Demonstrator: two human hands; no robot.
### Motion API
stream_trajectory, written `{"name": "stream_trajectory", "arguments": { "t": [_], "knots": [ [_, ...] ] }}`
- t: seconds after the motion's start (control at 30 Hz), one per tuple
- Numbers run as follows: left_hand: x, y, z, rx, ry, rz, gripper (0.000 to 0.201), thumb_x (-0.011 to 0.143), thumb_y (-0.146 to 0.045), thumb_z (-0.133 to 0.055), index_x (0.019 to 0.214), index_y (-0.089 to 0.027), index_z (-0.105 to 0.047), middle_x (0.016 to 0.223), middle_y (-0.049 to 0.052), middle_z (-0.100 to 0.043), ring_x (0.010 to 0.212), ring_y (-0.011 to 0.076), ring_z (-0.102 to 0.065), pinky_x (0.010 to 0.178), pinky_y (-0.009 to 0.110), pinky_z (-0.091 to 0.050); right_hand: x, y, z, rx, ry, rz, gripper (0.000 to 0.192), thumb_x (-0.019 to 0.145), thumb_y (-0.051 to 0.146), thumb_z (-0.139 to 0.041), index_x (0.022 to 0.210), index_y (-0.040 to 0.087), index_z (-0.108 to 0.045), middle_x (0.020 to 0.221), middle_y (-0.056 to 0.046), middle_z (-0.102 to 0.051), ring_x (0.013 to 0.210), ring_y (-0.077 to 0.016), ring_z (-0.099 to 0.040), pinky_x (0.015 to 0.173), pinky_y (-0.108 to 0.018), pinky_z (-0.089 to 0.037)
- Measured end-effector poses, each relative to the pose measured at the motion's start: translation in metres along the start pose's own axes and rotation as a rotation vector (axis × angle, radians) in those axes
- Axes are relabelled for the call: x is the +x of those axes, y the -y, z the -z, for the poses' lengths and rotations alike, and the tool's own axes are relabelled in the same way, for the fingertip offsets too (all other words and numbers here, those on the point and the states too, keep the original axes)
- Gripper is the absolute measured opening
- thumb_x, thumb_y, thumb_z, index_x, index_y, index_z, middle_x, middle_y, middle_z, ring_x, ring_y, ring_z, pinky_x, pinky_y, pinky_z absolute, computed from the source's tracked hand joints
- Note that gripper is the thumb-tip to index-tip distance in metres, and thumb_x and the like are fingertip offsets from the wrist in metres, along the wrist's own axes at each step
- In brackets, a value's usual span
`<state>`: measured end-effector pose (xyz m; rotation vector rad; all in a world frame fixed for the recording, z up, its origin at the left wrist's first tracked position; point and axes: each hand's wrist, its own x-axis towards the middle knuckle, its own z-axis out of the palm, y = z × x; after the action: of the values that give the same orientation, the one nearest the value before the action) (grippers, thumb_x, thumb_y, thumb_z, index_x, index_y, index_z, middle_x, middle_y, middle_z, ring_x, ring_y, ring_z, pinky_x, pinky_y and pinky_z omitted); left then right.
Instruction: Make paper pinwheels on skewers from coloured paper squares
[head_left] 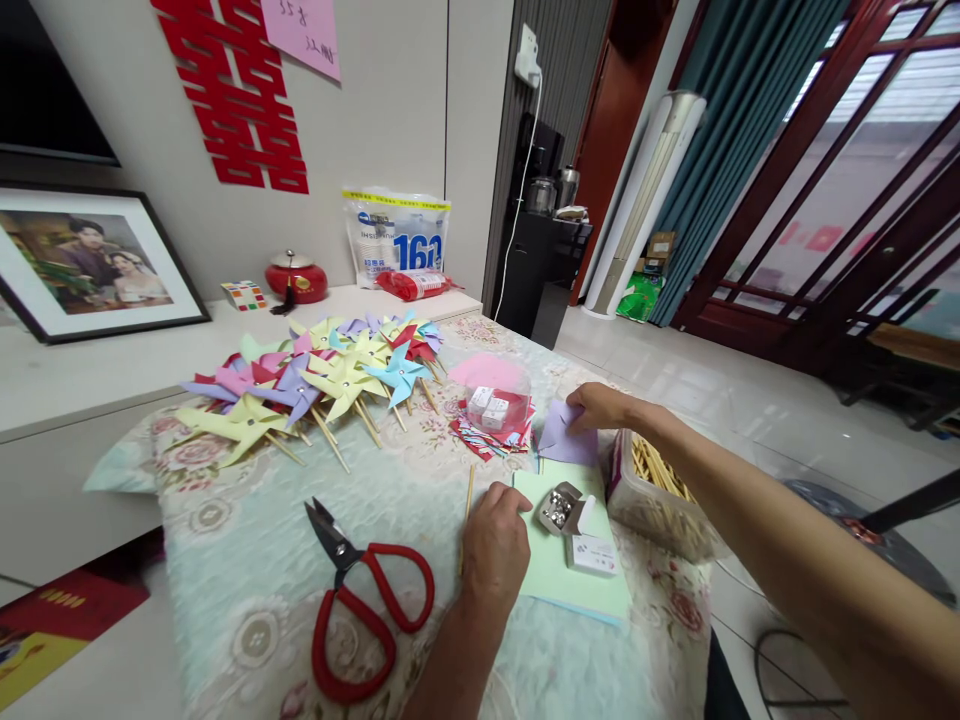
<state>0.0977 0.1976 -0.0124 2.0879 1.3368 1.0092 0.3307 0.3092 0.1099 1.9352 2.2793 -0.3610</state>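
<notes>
1. Past the far edge of the green sheets (540, 565), on the tabletop side away from me: the purple paper (553, 440), overlapping pale yellow-green paper beneath it.
2. Key relation: the purple paper lies at the fingertips of my right hand (598, 408), directly below them and a little to their left. I reach it from the right, over the tub (664, 537) of sticks. My right hand is the nearer one, already in contact.
3. Right fingers: bent, thumb side down on the paper near its far right edge. Cannot tell whether a sheet is pinched or merely pressed.
4. Left hand (495, 545): back upward, fingers curled, just left of the green sheets and closer to my body. Fingertips mostly hidden; cannot tell whether they pinch anything.
5. Long axis: none clear on the purple paper, which looks roughly square from this angle. One thin stick (469, 495) does have one; it points away from me along the left side of my left hand. Contact uncertain.
6. Appearance: plain light purple, matt, thin, with faint slanting lines across the face. Creases or cuts, too small to tell.
7. Nearby: open box (559, 512) of small silvery pieces and closed box (594, 556), both on the green sheets; scissors (343, 556) left of my left hand, blades slightly parted.
</notes>
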Motion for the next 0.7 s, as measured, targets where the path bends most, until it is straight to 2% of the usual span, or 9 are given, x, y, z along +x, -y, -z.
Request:
{"name": "stream_trajectory", "arguments": {
  "t": [0.13,0.2,0.27,0.3,0.37,0.47,0.6,0.63,0.7],
  "knots": [
    [0.002,0.003,0.002,-0.120,-0.106,0.049,0.035,0.074,0.004,-0.041,0.083,-0.020,-0.065,0.088,0.006,-0.069,0.085,0.0198,-0.066,0.078,0.031,-0.049,-0.024,0.016,0.021,0.086,-0.121,0.029,0.019,0.069,0.028,-0.071,0.062,0.018,-0.057,0.059,0.004,-0.050,0.062,-0.0139,-0.045,0.057,-0.026,-0.030],
    [0.005,0.003,0.006,-0.256,-0.156,0.159,0.027,0.076,-0.002,-0.046,0.085,-0.019,-0.065,0.085,0.005,-0.070,0.078,0.0196,-0.066,0.074,0.031,-0.050,-0.039,0.031,0.025,0.155,-0.190,0.047,0.017,0.075,0.032,-0.067,0.068,0.018,-0.059,0.064,0.002,-0.054,0.065,-0.0146,-0.048,0.058,-0.026,-0.033],
    [0.009,0.002,0.015,-0.439,-0.179,0.308,0.016,0.082,-0.016,-0.053,0.090,-0.019,-0.066,0.079,0.004,-0.071,0.071,0.0195,-0.066,0.068,0.030,-0.050,-0.055,0.051,0.020,0.239,-0.235,0.069,0.019,0.082,0.037,-0.061,0.077,0.018,-0.061,0.071,0.001,-0.058,0.068,-0.0154,-0.051,0.060,-0.025,-0.036],
    [0.010,0.001,0.021,-0.534,-0.190,0.370,0.015,0.084,-0.025,-0.056,0.091,-0.018,-0.067,0.076,0.004,-0.071,0.070,0.0199,-0.066,0.067,0.030,-0.051,-0.062,0.062,0.013,0.310,-0.258,0.083,0.022,0.084,0.039,-0.060,0.078,0.019,-0.059,0.072,0.001,-0.058,0.068,-0.0153,-0.052,0.060,-0.024,-0.038],
    [0.013,-0.002,0.034,-0.704,-0.226,0.425,0.026,0.087,-0.040,-0.056,0.090,-0.017,-0.068,0.077,0.005,-0.072,0.077,0.0218,-0.068,0.070,0.030,-0.051,-0.074,0.084,-0.006,0.708,-0.304,0.123,0.023,0.079,0.040,-0.066,0.075,0.018,-0.059,0.071,0.001,-0.057,0.067,-0.0156,-0.053,0.059,-0.024,-0.040],
    [0.013,-0.005,0.055,-0.967,-0.218,0.473,0.036,0.088,-0.049,-0.053,0.092,-0.017,-0.068,0.084,0.007,-0.074,0.082,0.0234,-0.069,0.072,0.032,-0.052,-0.088,0.112,-0.040,1.078,-0.298,0.112,0.024,0.073,0.038,-0.072,0.082,0.018,-0.063,0.075,0.001,-0.061,0.067,-0.0159,-0.055,0.061,-0.025,-0.043],
    [-0.007,-0.006,0.077,-1.137,-0.180,0.645,0.066,0.087,-0.068,-0.039,0.103,-0.011,-0.066,0.085,0.013,-0.074,0.075,0.0254,-0.070,0.066,0.036,-0.053,-0.102,0.132,-0.077,1.278,-0.195,0.074,0.029,0.070,0.038,-0.074,0.089,0.018,-0.065,0.081,-0.001,-0.066,0.071,-0.0175,-0.059,0.064,-0.027,-0.045],
    [-0.016,-0.005,0.082,-1.144,-0.173,0.667,0.069,0.086,-0.070,-0.041,0.107,-0.009,-0.065,0.085,0.013,-0.074,0.073,0.0250,-0.070,0.064,0.035,-0.052,-0.106,0.135,-0.084,1.285,-0.165,0.064,0.028,0.070,0.037,-0.075,0.088,0.017,-0.065,0.079,-0.001,-0.066,0.070,-0.0172,-0.058,0.063,-0.026,-0.045],
    [-0.039,-0.005,0.091,-1.103,-0.134,0.665,0.068,0.081,-0.066,-0.056,0.117,-0.010,-0.060,0.088,0.011,-0.073,0.071,0.0230,-0.069,0.063,0.033,-0.052,-0.115,0.139,-0.096,1.297,-0.079,0.051,0.027,0.071,0.036,-0.076,0.087,0.017,-0.065,0.076,0.000,-0.065,0.067,-0.0166,-0.059,0.059,-0.026,-0.044]
  ]
}}
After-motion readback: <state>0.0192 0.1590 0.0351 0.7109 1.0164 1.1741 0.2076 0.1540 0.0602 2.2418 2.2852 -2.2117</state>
